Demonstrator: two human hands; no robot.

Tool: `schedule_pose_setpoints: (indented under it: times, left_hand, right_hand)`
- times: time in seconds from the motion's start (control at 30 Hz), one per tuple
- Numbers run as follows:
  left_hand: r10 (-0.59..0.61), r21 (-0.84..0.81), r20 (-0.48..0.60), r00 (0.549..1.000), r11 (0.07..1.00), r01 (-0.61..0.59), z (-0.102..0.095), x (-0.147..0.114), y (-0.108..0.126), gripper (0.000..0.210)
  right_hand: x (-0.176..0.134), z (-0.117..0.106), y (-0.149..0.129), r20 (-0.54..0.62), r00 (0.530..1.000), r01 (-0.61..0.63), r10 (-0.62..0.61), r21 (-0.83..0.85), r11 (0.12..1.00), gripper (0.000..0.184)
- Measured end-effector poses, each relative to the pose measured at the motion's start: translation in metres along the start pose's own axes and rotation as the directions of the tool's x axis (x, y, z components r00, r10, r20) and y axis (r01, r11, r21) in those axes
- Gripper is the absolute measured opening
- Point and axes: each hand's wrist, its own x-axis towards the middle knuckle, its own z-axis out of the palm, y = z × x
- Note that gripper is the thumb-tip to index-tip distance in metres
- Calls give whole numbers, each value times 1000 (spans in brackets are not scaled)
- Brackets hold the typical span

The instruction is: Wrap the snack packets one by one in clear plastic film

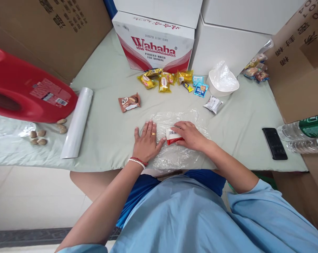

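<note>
A sheet of clear plastic film (185,156) lies spread and wrinkled on the cloth-covered table in front of me. On it rests a small red and white snack packet (171,136) with a barcode facing up. My right hand (189,135) grips the packet's right side, thumb near its lower edge and fingers over the top. Flat at the film's left edge, my left hand (147,140) has its fingers stretched out and holds nothing; its thumb points toward the packet. Beyond my left hand lies a brown snack packet (129,103).
Several yellow-wrapped snacks (164,82) and blue packets (200,90) lie before the Wahaha box (156,45). A white bowl (223,89) holds a plastic bag. A film roll (77,123), red jug (30,88) and walnuts (41,133) are left; a phone (275,143) and bottles (303,130) right.
</note>
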Motion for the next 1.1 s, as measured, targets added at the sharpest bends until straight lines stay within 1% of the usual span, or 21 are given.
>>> schedule_pose_setpoints:
  times: [0.07, 0.13, 0.23, 0.27, 0.33, 0.37, 0.43, 0.5, 0.57, 0.6, 0.67, 0.73, 0.83, 0.93, 0.97, 1.03, 1.1]
  left_hand:
    - [-11, -2, -1, 1000, 1000, 11, -1, 0, 1, 79]
    - [-20, -5, 5, 1000, 1000, 20, -2, 0, 1, 78]
    - [-36, -13, 18, 999, 999, 36, -3, 1, 3, 77]
    - [-41, -15, 21, 999, 999, 41, -3, 2, 3, 77]
    - [-47, -16, 22, 999, 999, 48, -3, 2, 3, 77]
    - [-49, -15, 22, 999, 999, 50, -3, 2, 3, 78]
    - [-55, -9, 25, 998, 998, 55, -2, 3, 3, 79]
    - [-61, -1, 34, 998, 998, 61, -3, 3, 4, 79]
    - [-63, 8, 44, 997, 998, 63, -4, 2, 5, 79]
    - [-62, 12, 48, 997, 998, 62, -4, 2, 5, 79]
    - [-61, 15, 53, 997, 998, 60, -4, 2, 5, 79]
    - [-61, 13, 54, 997, 998, 60, -4, 2, 5, 80]
    - [-64, 3, 54, 996, 998, 64, -4, 3, 4, 80]
    - [-63, -13, 52, 997, 998, 64, -7, 2, 4, 79]
    - [-63, -17, 35, 997, 998, 64, -8, 1, 5, 79]
    - [-45, -12, -32, 999, 999, 44, -13, -4, 6, 78]
    - [29, 6, -96, 995, 1000, -28, -17, -10, 8, 71]
  right_hand:
    - [-11, 1, 1, -93, 995, 46, -43, 29, 999, 51]
    - [-27, 3, 1, -174, 979, 114, -102, 59, 992, 41]
    - [-59, 10, 1, -201, 965, 192, -169, 102, 976, 29]
    - [-68, 12, 2, -203, 964, 199, -172, 122, 972, 26]
    - [-80, 14, 3, -240, 961, 181, -139, 159, 971, 24]
    - [-81, 14, 3, -273, 956, 160, -110, 170, 972, 25]
    - [-73, 14, 4, -325, 945, 108, -49, 166, 980, 28]
    - [-55, 14, 4, -309, 951, 58, -12, 140, 989, 37]
    - [-34, 15, 3, -222, 975, 13, 12, 114, 993, 53]
    - [-25, 15, 3, -172, 985, -4, 22, 101, 995, 58]
    - [-13, 13, 5, -107, 994, -25, 33, 78, 997, 58]
    - [-10, 10, 9, -111, 993, -21, 30, 76, 997, 53]
    - [-16, 6, 17, -160, 987, 37, -18, 118, 992, 51]
    - [-23, 8, 22, -145, 987, 85, -64, 141, 986, 51]
    - [-24, 11, 23, -131, 990, 77, -59, 144, 987, 51]
    - [-24, 16, 23, -111, 993, 45, -28, 154, 987, 51]
    - [-24, 20, 22, -117, 993, 22, -2, 169, 985, 52]
